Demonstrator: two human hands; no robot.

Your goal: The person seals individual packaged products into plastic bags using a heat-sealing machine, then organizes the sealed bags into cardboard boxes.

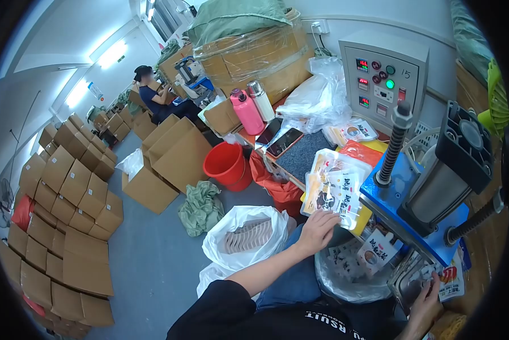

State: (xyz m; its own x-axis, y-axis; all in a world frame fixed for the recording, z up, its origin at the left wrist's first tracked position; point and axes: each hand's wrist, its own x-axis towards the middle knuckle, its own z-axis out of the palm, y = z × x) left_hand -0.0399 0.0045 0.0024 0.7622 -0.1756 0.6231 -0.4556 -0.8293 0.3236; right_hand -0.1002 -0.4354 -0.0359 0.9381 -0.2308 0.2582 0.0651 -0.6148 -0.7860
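Observation:
My left hand (318,231) is closed on the lower edge of a printed plastic pouch (340,195), at the top of a stack of pouches on the bench. My right hand (426,303) is at the metal tray (400,288) under the press, its fingers curled by small white pieces (427,271); what they hold is hidden. A red-and-white printed pouch (451,280) lies just right of that hand. Above the tray stands the blue press (399,195) with its metal cylinder (444,178). Between my hands, a plastic-lined bin (350,289) holds several printed pouches (377,252).
A control box (399,54) with lit displays stands behind the press. Two phones (284,141), a pink bottle (247,110) and a steel flask (260,101) are on the bench. A red bucket (227,165), a white sack (246,232) and cartons (172,153) stand left. Another person (158,99) sits farther back.

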